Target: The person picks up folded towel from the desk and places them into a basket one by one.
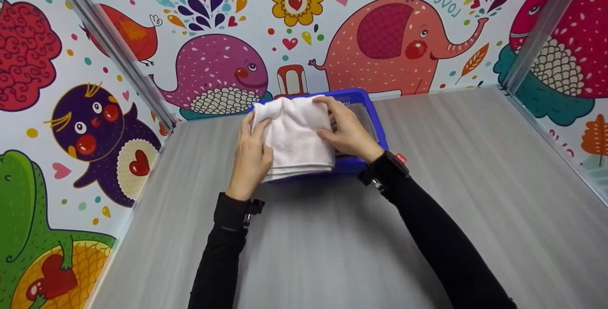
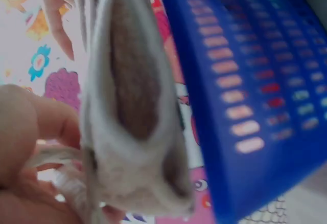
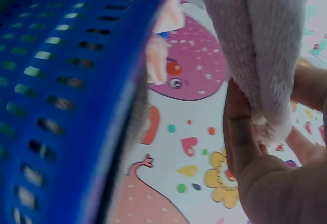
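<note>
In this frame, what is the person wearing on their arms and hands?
Both hands, the left hand and the right hand, are bare, with no gloves. Each arm has a long, close-fitting black sleeve reaching the wrist. A black strapped device sits on each wrist; the right wrist device shows a small red part, and the left one is plain black.

Staged recording booth, not a lived-in room; grey wood-grain tabletop [image 1: 475,195] boxed in on three sides by upright panels; panels covered in children's cartoon wallpaper [image 1: 85,123]: pink elephant [image 1: 380,47], purple whale [image 1: 213,71], birds, hearts, flowers; bare aluminium frame posts [image 1: 109,43] stand at the back corners; nursery-style decor but a rig-like build; a single blue perforated plastic basket [image 1: 365,97] sits at the back wall.
</note>
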Motion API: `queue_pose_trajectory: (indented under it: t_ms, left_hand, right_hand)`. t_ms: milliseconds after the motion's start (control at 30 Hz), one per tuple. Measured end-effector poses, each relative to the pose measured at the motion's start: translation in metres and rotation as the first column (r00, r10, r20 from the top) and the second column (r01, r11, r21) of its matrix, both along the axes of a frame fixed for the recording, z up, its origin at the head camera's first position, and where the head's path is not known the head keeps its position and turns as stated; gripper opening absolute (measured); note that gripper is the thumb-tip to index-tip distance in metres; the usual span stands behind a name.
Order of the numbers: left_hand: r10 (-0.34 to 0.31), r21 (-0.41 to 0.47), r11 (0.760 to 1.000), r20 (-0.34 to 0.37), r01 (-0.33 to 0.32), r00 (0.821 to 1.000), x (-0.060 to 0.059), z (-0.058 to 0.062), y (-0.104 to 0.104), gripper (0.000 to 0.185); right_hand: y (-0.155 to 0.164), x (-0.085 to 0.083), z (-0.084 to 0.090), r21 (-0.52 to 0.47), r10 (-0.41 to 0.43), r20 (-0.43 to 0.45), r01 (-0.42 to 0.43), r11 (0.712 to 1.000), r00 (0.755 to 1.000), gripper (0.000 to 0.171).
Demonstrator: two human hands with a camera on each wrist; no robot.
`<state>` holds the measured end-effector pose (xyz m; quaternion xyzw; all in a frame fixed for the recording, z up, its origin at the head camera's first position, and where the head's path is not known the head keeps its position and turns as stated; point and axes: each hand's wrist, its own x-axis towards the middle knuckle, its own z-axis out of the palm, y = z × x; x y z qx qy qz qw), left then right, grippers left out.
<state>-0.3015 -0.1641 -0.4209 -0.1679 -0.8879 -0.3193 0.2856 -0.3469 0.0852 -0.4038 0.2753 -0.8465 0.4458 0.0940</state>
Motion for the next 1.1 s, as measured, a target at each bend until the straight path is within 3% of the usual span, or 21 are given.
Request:
queue_pose_trajectory:
  t_ms: [200,333,533,667,767,933,1100]
  left_hand:
    - [0.010,-0.012,1.000,-0.066,-0.011,0.998,-0.021,-0.014,-0.009,0.058]
    - [0.007,-0.032,0.999,-0.061,-0.009,0.998,-0.031,-0.023,-0.013,0.058]
    - [0.030,-0.059,0.998,-0.019,-0.031,0.999,-0.041,-0.036,-0.028,0.048]
    - [0.063,-0.077,0.995,0.072,-0.058,0.995,-0.042,-0.037,-0.032,0.045]
    - [0.102,-0.136,0.988,0.175,-0.079,0.979,-0.041,-0.037,-0.033,0.045]
    - [0.183,-0.236,0.966,0.338,-0.105,0.923,-0.040,-0.039,-0.037,0.058]
    - [0.204,-0.307,0.948,0.376,-0.086,0.904,-0.042,-0.038,-0.037,0.061]
  right_hand:
    - [-0.013,-0.018,-0.011,-0.041,-0.072,-0.063,0.070,0.997,0.995,0.041]
    - [-0.020,-0.026,-0.020,-0.019,-0.111,-0.059,0.110,0.994,0.992,0.034]
    - [-0.034,-0.030,-0.034,0.080,-0.070,0.026,0.068,0.994,0.997,0.059]
    - [-0.037,-0.030,-0.041,0.160,-0.010,0.061,0.000,0.987,0.998,0.070]
    - [-0.038,-0.031,-0.044,0.244,-0.004,0.078,-0.015,0.970,0.997,0.074]
    - [-0.040,-0.031,-0.046,0.390,-0.039,0.088,0.001,0.921,0.995,0.077]
    - [-0.041,-0.030,-0.047,0.481,-0.080,0.083,0.030,0.876,0.993,0.076]
